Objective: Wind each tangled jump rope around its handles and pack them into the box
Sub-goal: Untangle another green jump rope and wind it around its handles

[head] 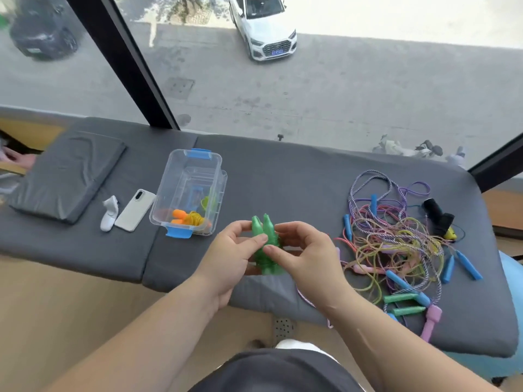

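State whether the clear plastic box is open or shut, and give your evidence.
Open: the clear box has no lid on, and an orange-handled rope lies inside.

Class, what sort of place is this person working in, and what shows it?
Probably an upstairs room beside a large window: a grey padded bench runs along it, with a white car and street seen from above.

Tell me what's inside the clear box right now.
The clear box holds an orange-handled rope with yellowish cord at its near end, plus something yellow-green farther in. Its walls blur the rest.
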`<control>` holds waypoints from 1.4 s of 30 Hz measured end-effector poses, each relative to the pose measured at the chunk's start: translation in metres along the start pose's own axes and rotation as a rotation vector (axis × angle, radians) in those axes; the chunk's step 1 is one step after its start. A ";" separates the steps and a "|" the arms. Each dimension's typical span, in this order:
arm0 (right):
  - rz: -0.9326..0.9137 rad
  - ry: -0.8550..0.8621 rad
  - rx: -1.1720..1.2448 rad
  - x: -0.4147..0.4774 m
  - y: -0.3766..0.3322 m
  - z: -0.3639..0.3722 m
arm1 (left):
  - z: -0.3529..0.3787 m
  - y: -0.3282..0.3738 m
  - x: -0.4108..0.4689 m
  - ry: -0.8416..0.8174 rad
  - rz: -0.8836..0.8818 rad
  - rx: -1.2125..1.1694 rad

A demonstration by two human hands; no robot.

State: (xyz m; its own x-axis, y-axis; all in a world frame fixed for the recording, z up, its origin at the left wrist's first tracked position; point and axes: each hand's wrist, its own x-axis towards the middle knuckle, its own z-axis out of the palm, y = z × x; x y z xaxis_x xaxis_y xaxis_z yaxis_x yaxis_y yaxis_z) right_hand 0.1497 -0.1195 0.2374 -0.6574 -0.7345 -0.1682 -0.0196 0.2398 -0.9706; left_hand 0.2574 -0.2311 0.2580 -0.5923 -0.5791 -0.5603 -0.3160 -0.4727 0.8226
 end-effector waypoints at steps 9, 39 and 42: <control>0.038 -0.085 -0.036 0.084 -0.010 0.073 | -0.073 0.032 0.055 0.057 -0.014 -0.001; 0.312 0.094 -0.583 0.274 0.138 0.275 | -0.267 -0.045 0.391 0.057 -0.271 0.823; 0.315 0.086 -0.560 0.273 0.139 0.274 | -0.267 -0.053 0.399 0.078 -0.295 0.870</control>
State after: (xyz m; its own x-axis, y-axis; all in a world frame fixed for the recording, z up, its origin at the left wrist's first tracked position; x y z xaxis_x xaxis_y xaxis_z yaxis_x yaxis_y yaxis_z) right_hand 0.1734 -0.4606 0.0091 -0.7537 -0.5270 -0.3927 -0.1908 0.7472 -0.6366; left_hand 0.2360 -0.6145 -0.0345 -0.3577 -0.5724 -0.7379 -0.9108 0.0395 0.4108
